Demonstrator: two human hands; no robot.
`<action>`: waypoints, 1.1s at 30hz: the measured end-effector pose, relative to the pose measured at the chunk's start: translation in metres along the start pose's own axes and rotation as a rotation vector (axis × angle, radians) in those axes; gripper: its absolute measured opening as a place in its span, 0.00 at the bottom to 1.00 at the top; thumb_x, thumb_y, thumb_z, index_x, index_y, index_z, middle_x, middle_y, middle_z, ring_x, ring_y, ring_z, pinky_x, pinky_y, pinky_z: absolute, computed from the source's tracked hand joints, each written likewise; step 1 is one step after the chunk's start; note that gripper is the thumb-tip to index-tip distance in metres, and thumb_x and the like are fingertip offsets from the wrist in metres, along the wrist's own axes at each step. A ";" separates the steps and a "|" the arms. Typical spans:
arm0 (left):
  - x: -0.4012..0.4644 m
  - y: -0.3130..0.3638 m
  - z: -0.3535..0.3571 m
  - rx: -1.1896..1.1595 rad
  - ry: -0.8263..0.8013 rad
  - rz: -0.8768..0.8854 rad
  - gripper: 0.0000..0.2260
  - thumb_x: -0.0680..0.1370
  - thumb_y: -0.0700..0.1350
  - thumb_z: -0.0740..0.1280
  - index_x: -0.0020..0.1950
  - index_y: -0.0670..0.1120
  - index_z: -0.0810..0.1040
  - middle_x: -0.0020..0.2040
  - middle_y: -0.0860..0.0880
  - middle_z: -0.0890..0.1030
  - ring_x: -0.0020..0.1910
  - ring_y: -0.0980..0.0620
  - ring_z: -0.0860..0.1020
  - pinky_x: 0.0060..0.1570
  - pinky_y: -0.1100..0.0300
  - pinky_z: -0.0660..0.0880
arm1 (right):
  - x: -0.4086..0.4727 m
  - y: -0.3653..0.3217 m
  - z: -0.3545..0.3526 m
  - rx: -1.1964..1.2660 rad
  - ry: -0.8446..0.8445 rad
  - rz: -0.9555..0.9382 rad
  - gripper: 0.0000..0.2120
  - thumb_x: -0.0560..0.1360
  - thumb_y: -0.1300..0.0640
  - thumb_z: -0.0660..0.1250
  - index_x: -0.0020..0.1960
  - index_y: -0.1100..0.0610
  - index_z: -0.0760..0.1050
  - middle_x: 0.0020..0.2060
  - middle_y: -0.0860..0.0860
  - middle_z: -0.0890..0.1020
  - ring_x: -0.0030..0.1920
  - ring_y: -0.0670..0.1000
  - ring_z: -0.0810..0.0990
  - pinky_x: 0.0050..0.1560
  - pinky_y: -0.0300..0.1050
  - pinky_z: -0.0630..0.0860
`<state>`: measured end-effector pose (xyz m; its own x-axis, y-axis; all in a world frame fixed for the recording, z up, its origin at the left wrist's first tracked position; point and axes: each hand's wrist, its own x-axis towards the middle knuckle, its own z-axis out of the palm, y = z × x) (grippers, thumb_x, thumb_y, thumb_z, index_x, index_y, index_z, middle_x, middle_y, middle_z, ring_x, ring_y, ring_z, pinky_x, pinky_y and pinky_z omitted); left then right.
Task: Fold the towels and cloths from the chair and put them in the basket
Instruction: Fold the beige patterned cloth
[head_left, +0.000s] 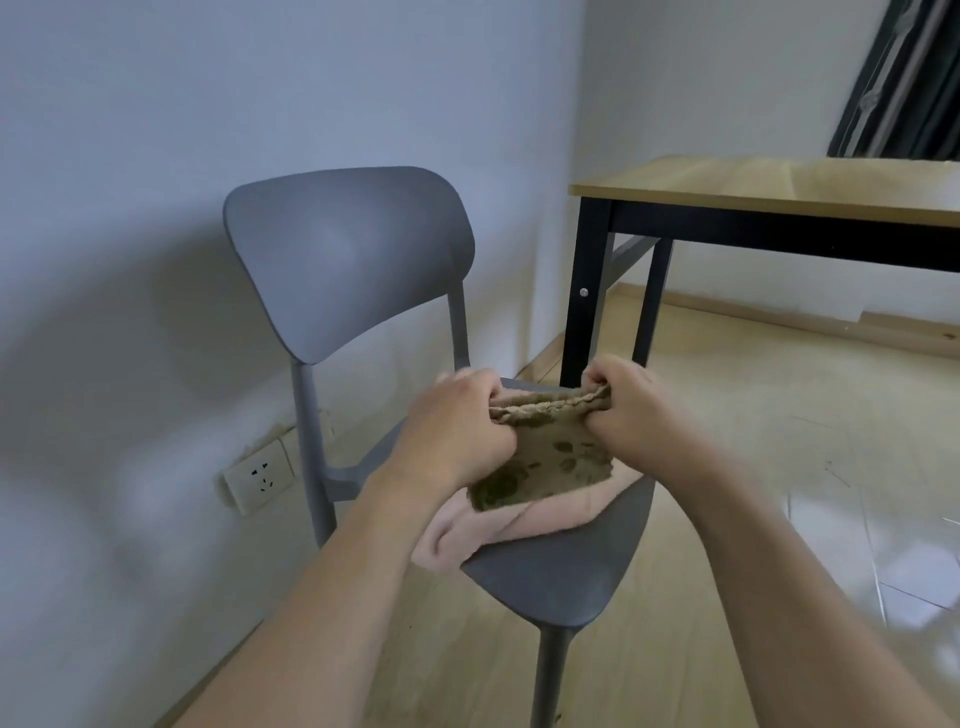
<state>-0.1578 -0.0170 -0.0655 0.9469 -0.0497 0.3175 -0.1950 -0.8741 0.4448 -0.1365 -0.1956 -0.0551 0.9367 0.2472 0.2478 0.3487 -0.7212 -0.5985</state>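
Observation:
A beige cloth with dark green leaf prints (545, 462) hangs folded over the seat of a grey plastic chair (348, 260). My left hand (457, 421) grips its top edge on the left, and my right hand (634, 410) grips the same edge on the right. Under the cloth a pink towel (467, 535) lies crumpled on the seat, partly hidden. No basket is in view.
A wooden table with black legs (779, 192) stands to the right of the chair. The white wall behind carries a socket (260, 478) low on the left. Light wood floor spreads around the chair, and dark curtains (898, 78) hang at the top right.

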 end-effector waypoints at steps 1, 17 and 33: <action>-0.002 0.003 -0.005 0.048 0.175 0.107 0.09 0.69 0.40 0.63 0.35 0.51 0.64 0.38 0.53 0.69 0.39 0.52 0.66 0.35 0.60 0.60 | -0.004 -0.006 -0.009 0.032 0.109 -0.092 0.13 0.70 0.70 0.60 0.37 0.52 0.65 0.38 0.46 0.70 0.38 0.46 0.68 0.35 0.36 0.64; -0.080 -0.014 0.040 0.268 -0.469 0.083 0.05 0.72 0.42 0.64 0.45 0.50 0.70 0.49 0.49 0.74 0.46 0.49 0.72 0.42 0.56 0.71 | -0.076 0.045 0.038 -0.364 -0.379 0.241 0.21 0.72 0.57 0.62 0.65 0.55 0.65 0.58 0.56 0.74 0.53 0.56 0.75 0.38 0.39 0.72; -0.075 -0.007 0.040 0.349 -0.261 0.355 0.11 0.71 0.40 0.66 0.34 0.52 0.66 0.67 0.55 0.66 0.64 0.50 0.61 0.64 0.56 0.60 | -0.081 0.054 0.037 -0.392 -0.261 -0.014 0.15 0.73 0.63 0.61 0.32 0.50 0.62 0.44 0.49 0.68 0.48 0.52 0.65 0.44 0.40 0.62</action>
<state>-0.2176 -0.0263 -0.1257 0.8790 -0.4493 0.1597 -0.4594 -0.8877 0.0306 -0.1927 -0.2306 -0.1359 0.9260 0.3767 0.0242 0.3704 -0.8943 -0.2512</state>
